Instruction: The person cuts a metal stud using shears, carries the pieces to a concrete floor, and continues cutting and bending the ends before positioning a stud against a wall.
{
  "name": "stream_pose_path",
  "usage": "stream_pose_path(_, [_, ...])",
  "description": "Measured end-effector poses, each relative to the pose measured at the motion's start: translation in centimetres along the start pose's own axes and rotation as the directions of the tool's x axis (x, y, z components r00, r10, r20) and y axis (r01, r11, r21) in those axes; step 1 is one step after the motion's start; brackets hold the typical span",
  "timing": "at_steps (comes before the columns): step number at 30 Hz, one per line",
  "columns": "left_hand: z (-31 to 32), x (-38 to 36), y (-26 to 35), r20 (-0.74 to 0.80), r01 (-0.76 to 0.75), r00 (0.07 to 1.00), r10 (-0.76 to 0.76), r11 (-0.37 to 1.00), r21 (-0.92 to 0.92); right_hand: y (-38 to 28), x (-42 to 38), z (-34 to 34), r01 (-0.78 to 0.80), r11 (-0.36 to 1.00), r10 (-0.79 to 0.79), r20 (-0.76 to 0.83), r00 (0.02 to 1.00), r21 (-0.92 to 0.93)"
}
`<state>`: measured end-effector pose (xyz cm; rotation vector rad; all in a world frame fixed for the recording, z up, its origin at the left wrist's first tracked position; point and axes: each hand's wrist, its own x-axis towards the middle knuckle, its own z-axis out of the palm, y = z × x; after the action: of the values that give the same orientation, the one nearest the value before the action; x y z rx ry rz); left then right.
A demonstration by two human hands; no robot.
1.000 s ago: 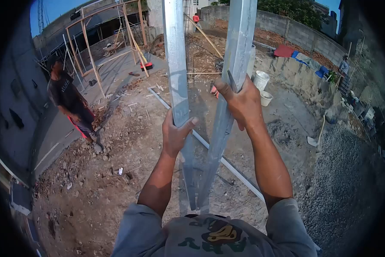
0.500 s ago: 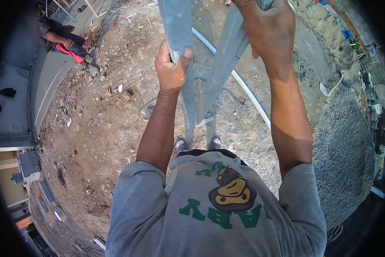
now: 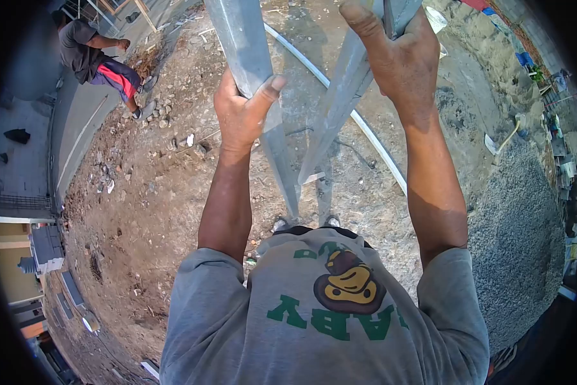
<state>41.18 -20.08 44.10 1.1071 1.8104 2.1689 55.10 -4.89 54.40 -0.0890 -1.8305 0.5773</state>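
Two long grey metal channels stand in front of me. Around the left channel (image 3: pixel 240 42) my left hand (image 3: pixel 240 115) is closed, thumb on the near face. My right hand (image 3: pixel 407 64) grips the right channel (image 3: pixel 340 106) near the top of the view, and part of its fingers is hidden behind the metal. Both channels lean apart toward their tops and narrow down toward the ground by my feet, where their lower ends come close together. Their upper ends run out of view.
A white strip (image 3: pixel 372 138) lies on the rough dirt behind the channels. Gravel (image 3: pixel 519 224) is heaped at right, with a long-handled tool (image 3: pixel 503 138) at its edge. Another person (image 3: pixel 102 61) is at upper left, near scattered stones (image 3: pixel 157 115).
The left channel and my left hand have shifted left, widening the gap at the top. My right hand has moved slightly down. The other person has moved right and now stands in a stride.
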Motion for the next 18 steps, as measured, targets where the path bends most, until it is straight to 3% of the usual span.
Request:
stream_pose_path(5, [-0.9,0.0,0.5,0.003,-0.006,1.000,0.007,0.990,-0.138,-0.5,-1.1,-0.1,-0.035,0.989,0.036,0.002,0.999,-0.143])
stream_pose_path(8, [-0.5,0.1,-1.3,0.035,-0.100,0.993,0.110,0.969,-0.227,-0.8,-1.4,0.6,-0.099,0.992,0.097,-0.027,0.995,-0.076])
stream_pose_path(9, [-0.5,-0.1,-1.9,0.026,-0.093,0.995,0.101,0.973,-0.210,-0.8,-1.5,0.8,-0.119,0.993,0.118,-0.050,0.992,-0.023])
stream_pose_path(12, [-0.5,-1.0,-4.2,0.033,-0.058,0.997,0.065,0.981,-0.184,0.2,-2.7,1.2,-0.174,0.974,0.181,0.032,0.983,-0.148])
stream_pose_path(15, [-0.9,-2.7,-5.7,0.058,0.011,0.998,-0.001,0.985,-0.170,-0.2,-3.2,1.4,-0.243,0.963,0.249,0.040,0.968,-0.119])
stream_pose_path(18, [-1.3,-2.5,-5.4,0.072,0.022,0.997,-0.013,0.992,-0.123,0.4,-3.1,1.7,-0.113,0.978,0.124,0.053,0.991,-0.174])
